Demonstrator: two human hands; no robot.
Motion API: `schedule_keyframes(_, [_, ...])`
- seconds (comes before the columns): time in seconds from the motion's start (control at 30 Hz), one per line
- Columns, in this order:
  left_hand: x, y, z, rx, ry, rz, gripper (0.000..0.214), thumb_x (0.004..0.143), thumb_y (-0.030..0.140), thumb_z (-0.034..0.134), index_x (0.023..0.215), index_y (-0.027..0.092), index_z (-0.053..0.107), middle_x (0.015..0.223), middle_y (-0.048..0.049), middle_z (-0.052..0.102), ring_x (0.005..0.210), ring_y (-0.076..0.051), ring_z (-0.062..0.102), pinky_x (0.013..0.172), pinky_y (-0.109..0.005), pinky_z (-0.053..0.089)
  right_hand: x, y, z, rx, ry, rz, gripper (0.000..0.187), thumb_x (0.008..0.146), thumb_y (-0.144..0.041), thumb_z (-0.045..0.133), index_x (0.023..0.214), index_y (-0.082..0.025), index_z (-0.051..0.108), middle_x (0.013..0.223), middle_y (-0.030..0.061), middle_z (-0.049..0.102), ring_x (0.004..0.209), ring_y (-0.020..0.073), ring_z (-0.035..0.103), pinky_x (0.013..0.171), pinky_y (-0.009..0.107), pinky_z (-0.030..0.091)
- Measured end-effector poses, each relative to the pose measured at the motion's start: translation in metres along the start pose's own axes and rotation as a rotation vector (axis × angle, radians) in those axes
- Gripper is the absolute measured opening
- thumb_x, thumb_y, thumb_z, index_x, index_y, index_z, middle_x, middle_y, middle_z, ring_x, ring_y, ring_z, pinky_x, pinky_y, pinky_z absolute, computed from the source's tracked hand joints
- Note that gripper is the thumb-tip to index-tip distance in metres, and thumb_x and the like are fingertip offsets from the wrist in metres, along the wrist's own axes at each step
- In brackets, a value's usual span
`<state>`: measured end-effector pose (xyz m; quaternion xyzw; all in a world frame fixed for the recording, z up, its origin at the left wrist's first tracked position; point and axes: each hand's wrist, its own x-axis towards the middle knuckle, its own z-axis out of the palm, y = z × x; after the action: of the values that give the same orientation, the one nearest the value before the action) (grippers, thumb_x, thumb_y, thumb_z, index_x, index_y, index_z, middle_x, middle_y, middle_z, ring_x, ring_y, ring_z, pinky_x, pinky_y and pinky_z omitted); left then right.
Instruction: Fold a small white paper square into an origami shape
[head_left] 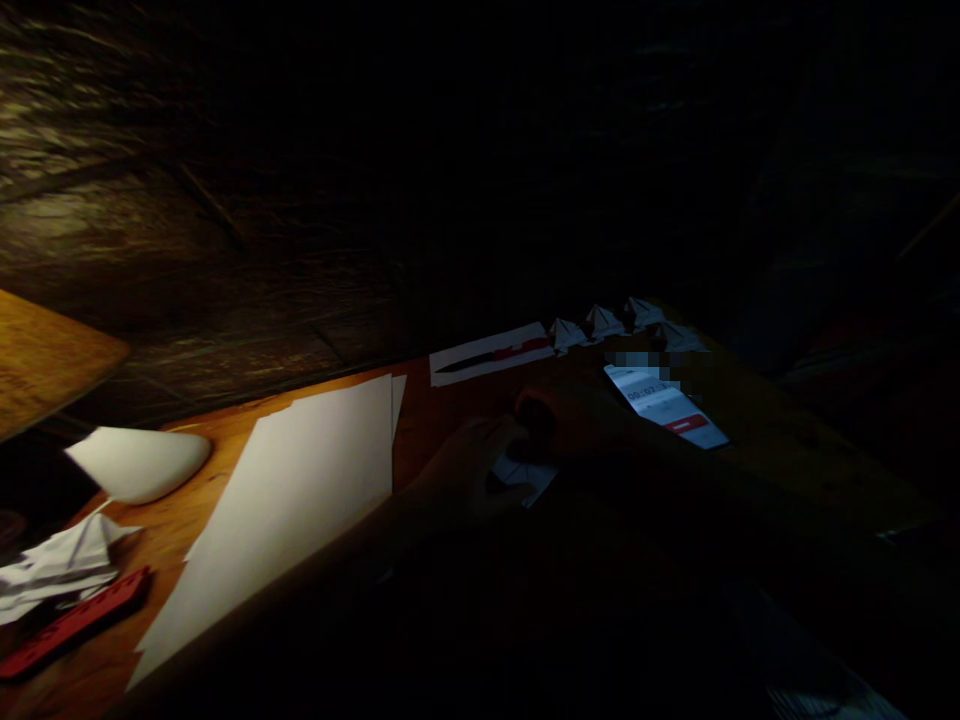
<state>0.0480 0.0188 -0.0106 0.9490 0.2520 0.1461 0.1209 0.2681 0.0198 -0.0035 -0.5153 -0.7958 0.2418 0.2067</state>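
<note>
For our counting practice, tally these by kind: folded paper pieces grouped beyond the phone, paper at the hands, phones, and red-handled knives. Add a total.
Folded paper pieces beyond the phone: 4
Paper at the hands: 1
Phone: 1
Red-handled knife: 1
Total: 7

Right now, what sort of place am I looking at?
Possibly a dim desk or craft corner: there's a wooden table against a wall, with overlapping white sheets and small folded papers on it.
</note>
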Motion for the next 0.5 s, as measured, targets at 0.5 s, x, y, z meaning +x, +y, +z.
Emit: schedule_keyframes(0.5, [0.0014,0.0021,-0.0010,-0.016,-0.007,-0.017,0.047,0.079,0.035,0.073,0.117,0.021,0.050,0.112,-0.0068,0.062,0.100,-0.026,0.058,0.084,-0.040,0.049,0.0005,0.0000,0.0010,-0.022,0.016,0.026,0.053,0.066,-0.054,0.081,0.106,-0.022,0.067,0.102,0.0071,0.070,0.085,0.0201,0.064,0.067,0.029,0.043])
